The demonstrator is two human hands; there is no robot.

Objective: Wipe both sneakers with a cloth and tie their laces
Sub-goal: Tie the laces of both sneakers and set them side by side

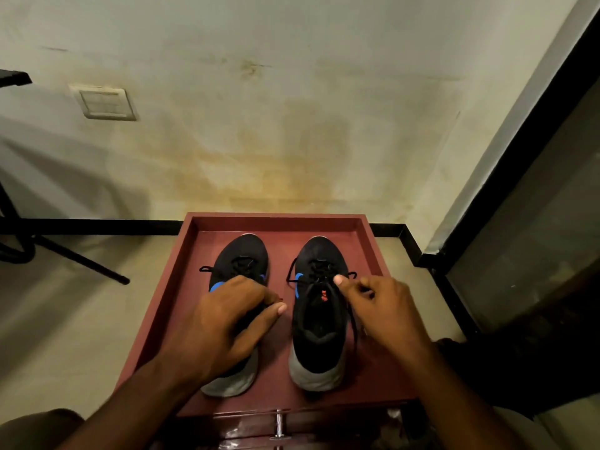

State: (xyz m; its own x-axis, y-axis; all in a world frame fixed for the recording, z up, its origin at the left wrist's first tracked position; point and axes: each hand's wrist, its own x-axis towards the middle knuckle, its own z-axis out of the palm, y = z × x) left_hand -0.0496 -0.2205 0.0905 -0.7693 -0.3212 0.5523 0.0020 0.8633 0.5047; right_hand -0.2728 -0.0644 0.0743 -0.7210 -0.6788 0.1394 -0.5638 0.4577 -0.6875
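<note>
Two black sneakers with blue side marks and grey heels stand side by side, toes away from me, on a red-brown tray [370, 241]. My left hand [224, 326] lies over the rear and tongue of the left sneaker [242, 254], fingers curled, thumb sticking out to the right. Whether it holds a lace is hidden. My right hand [380, 306] is at the lacing of the right sneaker [316, 323], thumb and fingers pinched on a black lace [355, 332] that hangs down the shoe's right side. Loose lace ends lie beside both shoes. No cloth is in view.
The tray sits against a stained pale wall with a black skirting strip [97, 227]. A black stand leg [81, 259] crosses the floor at left. A dark-framed glass panel [519, 190] rises at right. A metal handle [279, 427] sits below the tray's front edge.
</note>
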